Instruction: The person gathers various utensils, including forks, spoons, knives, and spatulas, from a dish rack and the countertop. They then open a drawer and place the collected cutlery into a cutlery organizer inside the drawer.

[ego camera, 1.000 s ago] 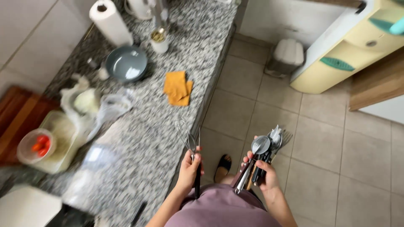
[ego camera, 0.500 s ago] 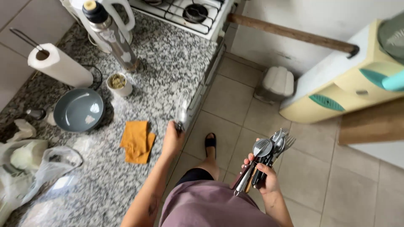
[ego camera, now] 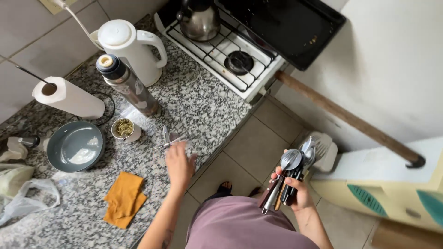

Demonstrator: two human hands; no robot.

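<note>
My right hand (ego camera: 300, 189) is shut on a bundle of cutlery (ego camera: 290, 171), spoons and dark-handled pieces, held over the tiled floor. My left hand (ego camera: 179, 164) reaches over the speckled granite counter (ego camera: 198, 106) and grips small metal utensils (ego camera: 169, 138) at its fingertips, blurred by motion. Just left of that hand stands a small cup of green herbs (ego camera: 123, 129). A steel thermos (ego camera: 129, 85) stands behind the cup.
A white electric kettle (ego camera: 131, 48), a paper towel roll (ego camera: 69, 97), a grey bowl (ego camera: 74, 146), an orange cloth (ego camera: 123, 199) and plastic bags (ego camera: 18, 189) sit on the counter. A white gas stove (ego camera: 230, 50) with a metal kettle (ego camera: 199, 18) is beyond. A wooden pole (ego camera: 346, 117) leans over the floor.
The view has swung along the counter toward the stove. My left hand moved from the counter edge out over the counter with small utensils. The right hand keeps its cutlery bundle.
</note>
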